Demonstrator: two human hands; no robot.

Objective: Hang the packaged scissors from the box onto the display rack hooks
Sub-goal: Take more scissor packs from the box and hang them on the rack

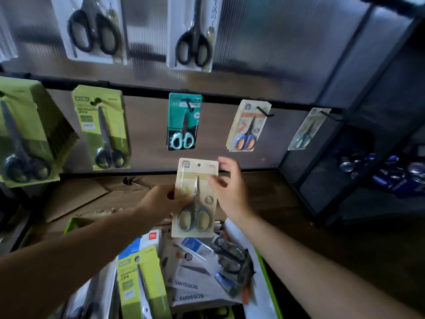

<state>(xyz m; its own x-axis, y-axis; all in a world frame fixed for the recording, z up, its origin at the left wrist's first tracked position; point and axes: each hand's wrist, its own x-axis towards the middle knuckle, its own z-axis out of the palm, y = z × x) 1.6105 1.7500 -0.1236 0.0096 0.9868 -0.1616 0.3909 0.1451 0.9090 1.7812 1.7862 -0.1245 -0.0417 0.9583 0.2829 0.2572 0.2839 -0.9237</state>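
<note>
Left hand (161, 199) pinches beige scissors pack (195, 171) by left edge, upright above box (269, 284) | right hand (230, 187) fingers spread at top corner, gripping nothing | risk: one-sided grip lets card twist, hang hole misses rack hook (264, 112).

The held scissors pack (196, 199) stands upright between the hands: the left hand (161, 201) pinches its left edge and the right hand (230, 187) touches its upper right edge. Below it, nearest the viewer, the box (269, 272) holds loose packs (190, 288). Behind it, five hung packs (184, 122) sit in a row on the lower rail (142, 92), with two upper packs (193, 33) above. A mesh shelf (326, 171) stands at the right.
</note>
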